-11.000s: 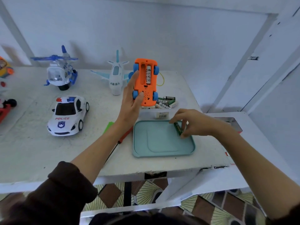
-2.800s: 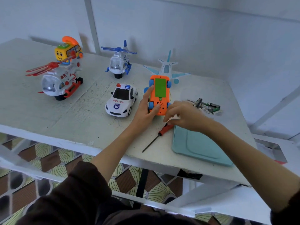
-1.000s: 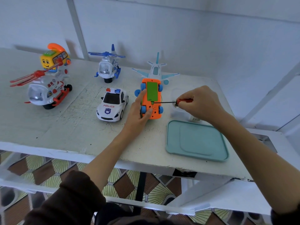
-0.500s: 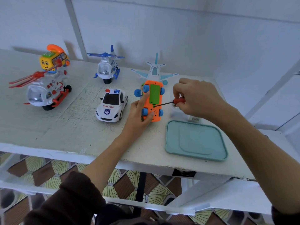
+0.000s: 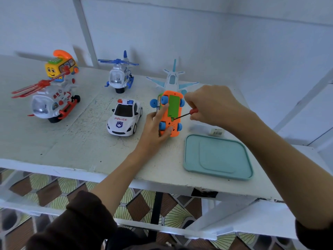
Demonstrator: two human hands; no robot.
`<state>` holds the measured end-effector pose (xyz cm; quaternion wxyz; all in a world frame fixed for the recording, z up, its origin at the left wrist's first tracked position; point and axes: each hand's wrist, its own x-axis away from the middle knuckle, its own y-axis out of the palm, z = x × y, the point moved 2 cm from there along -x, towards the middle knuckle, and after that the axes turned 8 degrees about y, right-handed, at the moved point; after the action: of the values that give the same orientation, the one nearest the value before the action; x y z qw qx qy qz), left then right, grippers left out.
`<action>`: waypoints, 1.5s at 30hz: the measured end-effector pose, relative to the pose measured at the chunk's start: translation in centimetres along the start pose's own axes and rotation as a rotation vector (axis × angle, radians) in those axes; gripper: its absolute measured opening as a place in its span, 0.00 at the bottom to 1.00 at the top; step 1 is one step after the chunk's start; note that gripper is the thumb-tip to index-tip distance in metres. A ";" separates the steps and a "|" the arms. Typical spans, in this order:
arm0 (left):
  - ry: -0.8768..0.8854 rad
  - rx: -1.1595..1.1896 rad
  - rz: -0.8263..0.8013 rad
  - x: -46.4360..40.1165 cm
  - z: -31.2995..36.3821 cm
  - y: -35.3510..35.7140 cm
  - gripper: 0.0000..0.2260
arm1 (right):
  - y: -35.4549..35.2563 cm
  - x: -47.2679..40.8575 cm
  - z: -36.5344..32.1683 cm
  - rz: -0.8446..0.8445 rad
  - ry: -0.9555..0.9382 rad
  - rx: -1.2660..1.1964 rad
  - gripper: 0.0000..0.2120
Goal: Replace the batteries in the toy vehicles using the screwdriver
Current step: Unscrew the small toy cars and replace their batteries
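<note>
Gripping the upturned orange car (image 5: 170,121), left hand (image 5: 154,129); right hand (image 5: 212,106) fingers pinching screwdriver (image 5: 187,114) at its underside

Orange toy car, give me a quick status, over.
Left hand holds orange car belly-up. Right hand grips screwdriver, tip at green battery cover. Cover on. Nothing blocking.

A teal tray (image 5: 218,156) lies on the white table (image 5: 72,141), a small label (image 5: 216,131) just behind it.
</note>
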<state>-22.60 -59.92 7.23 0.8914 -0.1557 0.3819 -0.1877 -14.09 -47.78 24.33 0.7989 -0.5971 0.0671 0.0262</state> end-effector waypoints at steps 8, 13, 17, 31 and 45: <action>-0.024 0.013 -0.021 0.1 -0.1 0.1 0.27 | -0.4 -0.4 -0.4 -0.030 0.018 0.111 0.21; -0.025 0.014 0.012 0.0 0.0 0.1 0.28 | 0.3 0.1 -0.6 -0.081 0.045 0.010 0.20; -0.014 -0.001 -0.006 0.0 0.2 0.2 0.27 | 0.2 0.1 -0.6 -0.071 0.023 0.002 0.12; 0.006 -0.033 -0.073 0.1 0.7 0.2 0.27 | 0.5 0.2 0.3 -0.189 0.102 -0.094 0.19; -0.059 0.021 0.017 -0.1 0.1 0.2 0.26 | 1.6 -0.3 0.4 -0.157 0.078 -0.219 0.18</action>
<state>-22.50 -59.67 7.27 0.9054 -0.1485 0.3548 -0.1797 -14.57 -46.96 22.97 0.7254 -0.6847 0.0481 -0.0523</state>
